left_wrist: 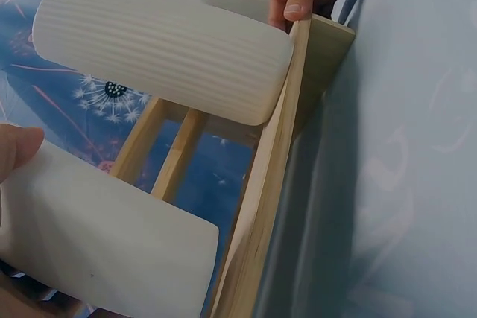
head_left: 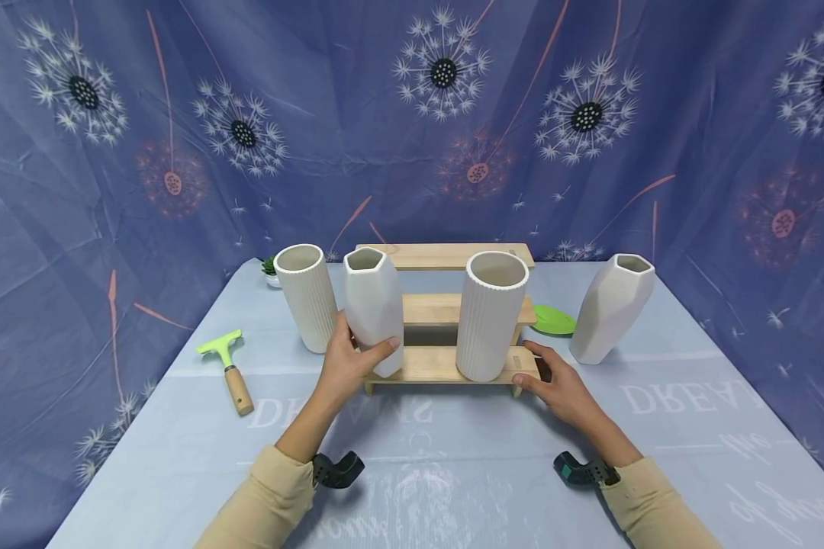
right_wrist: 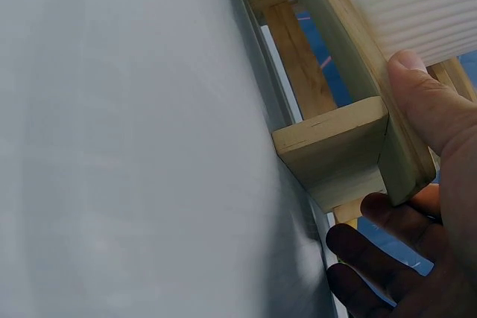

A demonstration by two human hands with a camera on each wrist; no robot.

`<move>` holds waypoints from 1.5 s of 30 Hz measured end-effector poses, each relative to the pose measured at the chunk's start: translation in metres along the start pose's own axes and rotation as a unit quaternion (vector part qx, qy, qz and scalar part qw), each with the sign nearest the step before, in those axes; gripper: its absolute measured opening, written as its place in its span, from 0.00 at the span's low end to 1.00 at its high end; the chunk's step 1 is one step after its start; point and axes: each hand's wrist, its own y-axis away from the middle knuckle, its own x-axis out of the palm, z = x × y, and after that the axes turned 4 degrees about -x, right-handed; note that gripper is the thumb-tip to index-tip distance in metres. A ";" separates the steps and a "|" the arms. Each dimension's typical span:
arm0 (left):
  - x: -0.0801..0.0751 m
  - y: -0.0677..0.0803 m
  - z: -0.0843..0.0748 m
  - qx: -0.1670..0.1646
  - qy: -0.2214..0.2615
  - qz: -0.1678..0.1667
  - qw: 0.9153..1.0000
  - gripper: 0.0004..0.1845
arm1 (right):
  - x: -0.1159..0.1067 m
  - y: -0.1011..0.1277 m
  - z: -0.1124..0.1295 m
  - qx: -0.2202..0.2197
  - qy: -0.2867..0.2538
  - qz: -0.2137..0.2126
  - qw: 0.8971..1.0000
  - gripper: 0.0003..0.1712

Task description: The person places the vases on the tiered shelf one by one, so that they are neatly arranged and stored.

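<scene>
My left hand holds a white faceted vase at its lower part, thumb across the front. This vase stands nearly upright at the left end of the lowest step of a three-step wooden shelf; whether its base touches the board I cannot tell. A white ribbed vase stands on the same step, toward the right. My right hand pinches the right end of that step; in the right wrist view the thumb lies on the board and fingers curl by its end.
Another ribbed vase stands on the table left of the shelf, and a second faceted vase to the right. A green squeegee with a wooden handle lies at left. A small potted plant and a green leaf-shaped piece sit farther back.
</scene>
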 end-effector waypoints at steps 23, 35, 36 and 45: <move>0.021 -0.010 -0.004 -0.027 -0.017 0.033 0.999 0.44 | 0.002 0.000 -0.001 0.006 0.000 0.001 1.000 0.46; 0.026 0.006 -0.035 -0.025 -0.021 0.037 0.999 0.43 | 0.002 0.000 -0.001 0.009 0.000 0.000 1.000 0.46; 0.026 0.005 -0.035 -0.024 -0.021 0.037 0.999 0.43 | 0.002 0.000 -0.001 0.008 0.000 0.000 1.000 0.46; 0.030 0.003 -0.034 -0.023 -0.034 0.040 0.998 0.43 | 0.001 0.001 -0.001 -0.001 0.002 -0.005 1.000 0.45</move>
